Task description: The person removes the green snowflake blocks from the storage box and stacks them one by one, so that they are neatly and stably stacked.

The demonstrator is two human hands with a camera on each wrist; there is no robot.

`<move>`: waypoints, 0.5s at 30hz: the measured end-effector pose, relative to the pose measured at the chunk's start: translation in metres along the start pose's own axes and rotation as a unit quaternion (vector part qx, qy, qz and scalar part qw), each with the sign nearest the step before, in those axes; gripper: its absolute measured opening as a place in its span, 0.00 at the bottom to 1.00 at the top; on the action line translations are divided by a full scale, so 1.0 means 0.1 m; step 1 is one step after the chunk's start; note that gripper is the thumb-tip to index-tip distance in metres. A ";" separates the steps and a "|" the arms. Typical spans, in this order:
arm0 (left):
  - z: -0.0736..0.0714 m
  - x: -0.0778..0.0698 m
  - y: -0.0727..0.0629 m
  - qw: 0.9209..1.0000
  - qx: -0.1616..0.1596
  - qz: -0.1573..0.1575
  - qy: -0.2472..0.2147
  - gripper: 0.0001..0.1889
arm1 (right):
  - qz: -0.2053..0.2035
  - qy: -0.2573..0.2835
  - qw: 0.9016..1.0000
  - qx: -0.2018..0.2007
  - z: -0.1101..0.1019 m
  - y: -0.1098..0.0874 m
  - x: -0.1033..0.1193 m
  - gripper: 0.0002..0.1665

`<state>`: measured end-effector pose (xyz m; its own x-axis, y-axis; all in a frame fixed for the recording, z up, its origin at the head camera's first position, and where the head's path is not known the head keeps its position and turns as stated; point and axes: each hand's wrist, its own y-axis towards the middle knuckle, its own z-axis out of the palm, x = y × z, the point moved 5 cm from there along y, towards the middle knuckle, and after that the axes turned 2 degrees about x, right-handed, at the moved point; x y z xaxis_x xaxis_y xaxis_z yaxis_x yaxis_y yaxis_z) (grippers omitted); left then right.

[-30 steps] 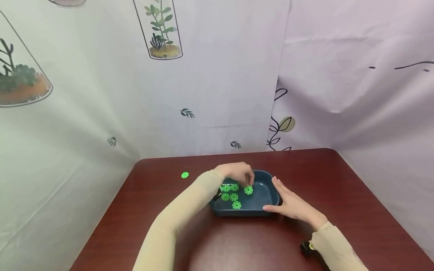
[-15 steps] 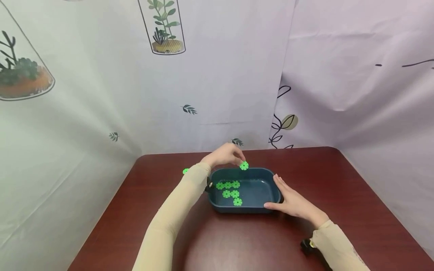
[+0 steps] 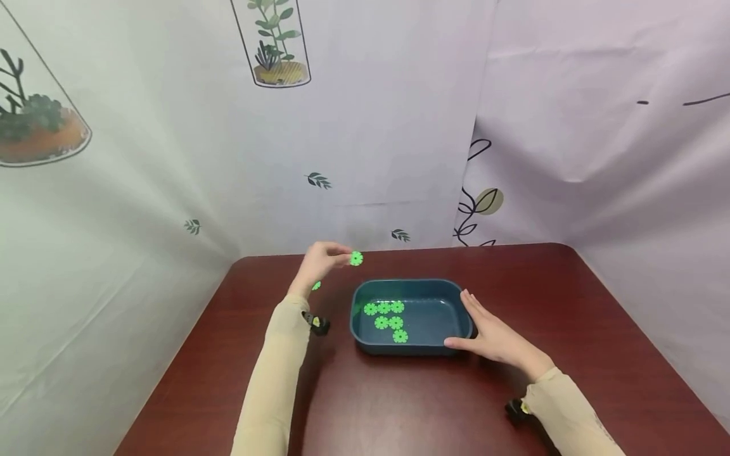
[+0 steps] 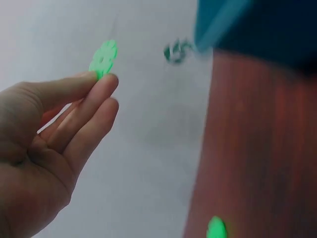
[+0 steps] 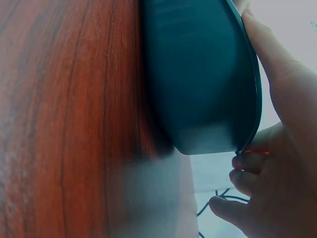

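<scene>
Thumb and fingers of my left hand (image 3: 318, 266) pinch a green flower-shaped plastic disc (image 3: 356, 258) with a notched edge, raised over the back left of the table. In the left wrist view this disc (image 4: 104, 58) stands up from the fingertips. To its right sits a dark blue oblong tray (image 3: 422, 349), where several like discs (image 3: 384, 308) lie in rows at the left. My right hand (image 3: 496, 337) rests on the tray's right end, thumb on the front rim and fingers along the side. One more disc (image 3: 316, 285) shows beside the left wrist, partly covered.
The dark red wooden table (image 3: 365, 405) ends at the back against a printed cloth wall (image 3: 371, 126). Black wrist devices sit under both sleeves, one of them a camera (image 3: 318, 323) at the left wrist.
My left hand has lifted a green disc out of the tray and carried it left, past the tray's back left corner. The right hand stays at the tray's right end.
</scene>
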<state>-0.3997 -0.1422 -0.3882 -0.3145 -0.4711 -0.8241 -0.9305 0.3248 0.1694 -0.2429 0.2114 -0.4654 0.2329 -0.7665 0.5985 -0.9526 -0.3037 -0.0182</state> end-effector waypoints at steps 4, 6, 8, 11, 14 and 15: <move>-0.24 0.22 -0.19 0.997 -0.070 -0.019 -0.006 0.10 | 0.007 0.000 1.000 -0.001 -0.02 0.00 0.01 0.73; -0.33 0.32 -0.27 0.995 -0.098 -0.032 -0.009 0.10 | 0.008 0.001 1.000 0.000 -0.02 0.00 0.01 0.73; -0.39 0.42 -0.33 0.991 -0.120 -0.050 -0.009 0.10 | 0.008 0.002 1.000 0.001 -0.02 0.00 0.01 0.73; -0.43 0.55 -0.39 0.988 -0.134 -0.078 -0.006 0.11 | 0.008 0.001 1.000 0.001 -0.02 0.00 0.01 0.73; -0.43 0.69 -0.44 0.985 -0.136 -0.104 0.008 0.12 | 0.007 0.001 1.000 0.004 0.00 0.00 0.02 0.73; -0.43 0.74 -0.45 0.984 -0.137 -0.114 0.012 0.11 | 0.007 0.001 1.000 0.006 0.01 0.00 0.02 0.73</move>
<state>-0.3889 -0.2269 -0.4333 -0.0931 -0.5271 -0.8447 -0.9920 -0.0239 0.1242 -0.2418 0.2094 -0.4647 0.2191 -0.7696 0.5997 -0.9532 -0.3002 -0.0370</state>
